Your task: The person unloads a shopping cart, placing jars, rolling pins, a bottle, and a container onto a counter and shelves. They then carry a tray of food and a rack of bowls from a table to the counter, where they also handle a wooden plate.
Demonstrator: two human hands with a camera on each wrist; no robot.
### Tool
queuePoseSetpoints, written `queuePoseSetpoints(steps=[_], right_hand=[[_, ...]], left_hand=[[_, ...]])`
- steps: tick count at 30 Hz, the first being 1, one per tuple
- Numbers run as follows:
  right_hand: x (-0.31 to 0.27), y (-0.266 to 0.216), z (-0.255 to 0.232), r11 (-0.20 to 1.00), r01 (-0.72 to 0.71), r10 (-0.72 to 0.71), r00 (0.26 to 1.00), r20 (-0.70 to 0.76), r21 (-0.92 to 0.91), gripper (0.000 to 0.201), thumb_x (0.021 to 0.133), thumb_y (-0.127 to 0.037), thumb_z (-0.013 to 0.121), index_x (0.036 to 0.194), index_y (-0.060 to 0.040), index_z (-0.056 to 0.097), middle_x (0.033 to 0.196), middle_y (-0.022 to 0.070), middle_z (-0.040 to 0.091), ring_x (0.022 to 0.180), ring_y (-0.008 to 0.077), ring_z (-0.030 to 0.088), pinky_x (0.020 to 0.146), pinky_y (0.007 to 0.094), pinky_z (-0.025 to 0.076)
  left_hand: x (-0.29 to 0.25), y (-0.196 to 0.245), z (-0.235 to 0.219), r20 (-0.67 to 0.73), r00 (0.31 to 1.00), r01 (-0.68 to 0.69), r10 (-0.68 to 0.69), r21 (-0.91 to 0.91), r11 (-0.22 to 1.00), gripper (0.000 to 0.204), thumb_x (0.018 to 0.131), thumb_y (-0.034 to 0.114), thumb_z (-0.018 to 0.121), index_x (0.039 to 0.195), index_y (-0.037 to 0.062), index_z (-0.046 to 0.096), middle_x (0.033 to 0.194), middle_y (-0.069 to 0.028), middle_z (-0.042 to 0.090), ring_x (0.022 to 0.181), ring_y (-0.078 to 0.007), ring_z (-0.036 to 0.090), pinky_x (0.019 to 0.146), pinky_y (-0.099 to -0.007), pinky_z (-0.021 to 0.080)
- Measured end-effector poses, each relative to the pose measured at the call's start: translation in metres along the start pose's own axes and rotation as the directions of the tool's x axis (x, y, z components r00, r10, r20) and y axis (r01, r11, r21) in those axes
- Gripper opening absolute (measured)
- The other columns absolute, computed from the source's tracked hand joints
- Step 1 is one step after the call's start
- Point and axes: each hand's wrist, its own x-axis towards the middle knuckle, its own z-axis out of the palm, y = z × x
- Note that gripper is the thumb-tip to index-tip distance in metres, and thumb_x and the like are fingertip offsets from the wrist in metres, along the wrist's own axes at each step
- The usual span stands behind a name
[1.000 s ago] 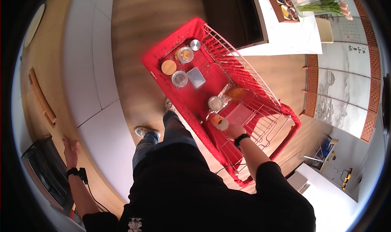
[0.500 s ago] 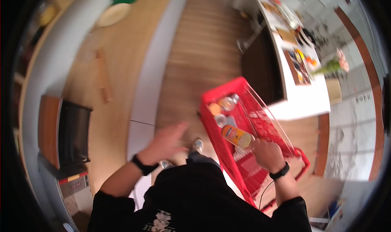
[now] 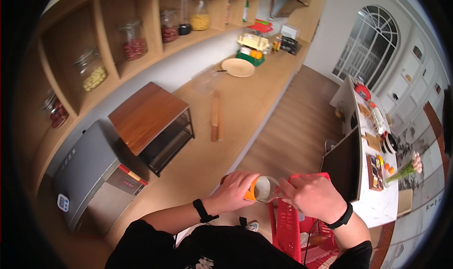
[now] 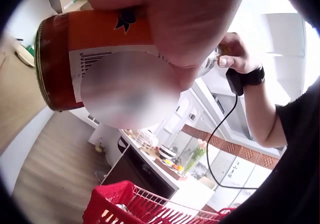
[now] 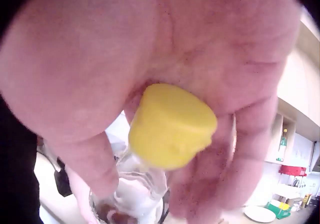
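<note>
Gripping an orange-labelled glass bottle point(image 3: 264, 188) with 2 hands at the lower centre of the head view: curling the left hand point(image 3: 233, 192) round the label, the right hand point(image 3: 315, 196) round the neck and yellow cap point(image 5: 172, 126). Showing also a red cart point(image 3: 287, 231) at lower right, a plate point(image 3: 238, 67) on the worktop point(image 3: 255, 89) at upper centre, and jars point(image 3: 134, 44) at upper left.

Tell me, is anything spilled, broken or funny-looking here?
I see nothing spilled or broken. The one odd-looking thing is the bottle: it is tipped sideways instead of upright, with the left hand around its body and the right hand by its yellow cap. The cap appears to be on.
</note>
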Motion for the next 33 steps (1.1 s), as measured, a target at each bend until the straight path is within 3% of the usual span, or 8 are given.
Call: queuePoseSetpoints(steps=[2,6,8,15,17,23,26,33], right_hand=[[0.021,-0.011,-0.025,1.0,0.023,-0.023,1.0,0.011,0.019,0.051,0.082,-0.032,0.077,0.121,-0.003,0.063,0.102,0.011,0.069,0.096,0.0261,0.068,0.079,0.038,0.056],[0.051,-0.021,-0.013,0.933,0.033,0.2,0.779,-0.594,0.359,0.081,0.077,-0.026,0.086,0.143,0.0001,0.049,0.131,0.0184,0.061,0.111,0.0332,0.061,0.092,0.0419,0.051],[0.068,-0.04,-0.001,0.759,0.006,0.405,0.779,-0.479,0.652,0.081,0.078,-0.019,0.084,0.146,0.001,0.046,0.135,0.0188,0.06,0.114,0.0322,0.063,0.094,0.0411,0.052],[0.167,-0.142,0.07,0.503,0.304,0.06,0.922,-0.384,0.809,0.088,0.08,-0.021,0.087,0.149,0.0025,0.037,0.134,0.0201,0.06,0.119,0.0289,0.062,0.101,0.0398,0.05],[0.187,-0.167,0.077,0.096,0.33,0.192,0.92,-0.342,0.939,0.081,0.082,-0.014,0.086,0.144,0.0009,0.036,0.136,0.0179,0.057,0.123,0.0239,0.06,0.103,0.0378,0.049],[0.206,-0.188,0.082,-0.241,0.296,0.089,0.955,-0.283,0.924,0.073,0.082,-0.006,0.084,0.137,-0.0015,0.038,0.134,0.0128,0.057,0.123,0.0193,0.059,0.103,0.0346,0.05],[0.205,-0.197,0.071,-0.192,0.213,0.01,0.977,-0.215,0.958,0.077,0.082,-0.005,0.084,0.141,-0.0009,0.035,0.133,0.0124,0.057,0.122,0.018,0.06,0.102,0.0343,0.05],[0.191,-0.187,0.073,0.22,0.308,0.13,0.931,-0.341,0.925,0.067,0.086,-0.009,0.082,0.142,-0.0021,0.046,0.109,0.0102,0.067,0.093,0.0185,0.068,0.085,0.032,0.054]], left_hand=[[-0.019,-0.005,-0.027,-0.109,0.99,0.086,-0.094,-0.075,0.993,0.082,0.07,0.021,0.089,0.138,0.0044,0.048,0.132,-0.0164,0.058,0.123,-0.0378,0.055,0.105,-0.0481,0.043],[-0.045,0.009,-0.1,-0.26,0.905,0.295,-0.337,-0.187,0.937,0.089,0.075,0.032,0.09,0.143,0.0028,0.039,0.132,-0.0191,0.059,0.124,-0.035,0.06,0.103,-0.0429,0.049],[-0.053,0.016,-0.141,-0.355,0.848,0.373,-0.393,-0.128,0.919,0.093,0.075,0.032,0.091,0.144,0.0032,0.036,0.13,-0.0176,0.06,0.122,-0.0302,0.062,0.101,-0.0396,0.05],[-0.052,0.051,-0.221,-0.416,0.812,0.179,-0.409,-0.488,0.854,0.089,0.076,0.023,0.091,0.144,0.0053,0.037,0.129,-0.0119,0.059,0.122,-0.0203,0.058,0.103,-0.0376,0.048],[-0.056,0.058,-0.229,-0.426,0.81,0.191,-0.403,-0.458,0.868,0.09,0.077,0.024,0.091,0.145,0.0048,0.035,0.13,-0.0129,0.059,0.122,-0.0215,0.058,0.104,-0.0374,0.047],[-0.096,0.068,-0.241,-0.398,0.806,0.337,-0.439,-0.301,0.892,0.102,0.075,0.027,0.091,0.15,0.0051,0.025,0.135,-0.0165,0.055,0.128,-0.0257,0.056,0.108,-0.0391,0.045],[-0.113,0.076,-0.255,-0.312,0.762,0.465,-0.567,-0.344,0.815,0.107,0.072,0.025,0.094,0.151,0.0041,0.024,0.14,-0.0153,0.052,0.132,-0.0258,0.054,0.109,-0.0402,0.045],[-0.157,0.076,-0.333,-0.753,0.549,0.386,-0.363,-0.157,0.909,0.076,0.074,0.02,0.093,0.131,0.006,0.045,0.126,-0.0095,0.062,0.117,-0.0176,0.06,0.097,-0.0357,0.053]])
